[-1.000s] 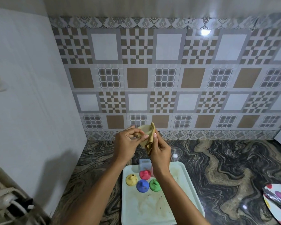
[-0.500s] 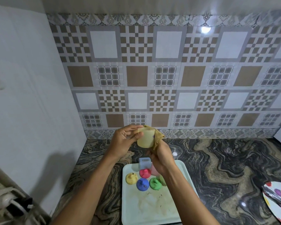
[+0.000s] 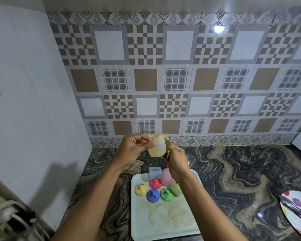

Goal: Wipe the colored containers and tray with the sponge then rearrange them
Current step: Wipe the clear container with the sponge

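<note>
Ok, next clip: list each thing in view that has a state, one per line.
yellow container: lifted above the counter, held by left hand
sponge: pressed against the yellow container by right hand
tray: on counter, stained
blue container: on tray
pink container: on tray
plate: at right edge, partly out of view
</note>
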